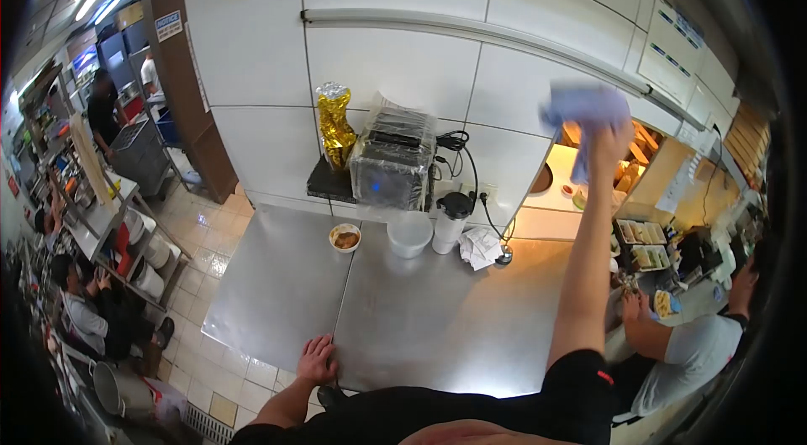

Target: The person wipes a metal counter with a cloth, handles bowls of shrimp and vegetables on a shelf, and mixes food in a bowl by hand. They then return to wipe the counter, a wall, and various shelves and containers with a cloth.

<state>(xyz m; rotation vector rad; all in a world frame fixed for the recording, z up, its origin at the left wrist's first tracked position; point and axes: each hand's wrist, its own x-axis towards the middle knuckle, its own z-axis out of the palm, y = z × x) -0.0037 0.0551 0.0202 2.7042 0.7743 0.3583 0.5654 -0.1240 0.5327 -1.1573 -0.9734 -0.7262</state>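
Note:
My right hand (pixel 612 141) is raised high at the tiled wall, closed on a blue-purple cloth (pixel 580 105) that is blurred. The cloth overlaps the wall tiles and the upper left part of a lit serving opening (pixel 546 222). Down at the near edge of the steel table (pixel 420 310), my left hand (pixel 318 358) lies flat with its fingers stretched out and nothing in it.
Along the wall stand a plastic-wrapped printer (pixel 391 163), a gold foil-wrapped object (pixel 335 130), a food bowl (pixel 345 237), a plastic tub (pixel 409 235), a black-lidded cup (pixel 452 222) and crumpled paper (pixel 481 249). A co-worker (pixel 689 352) handles food at right; another person (pixel 92 310) sits left.

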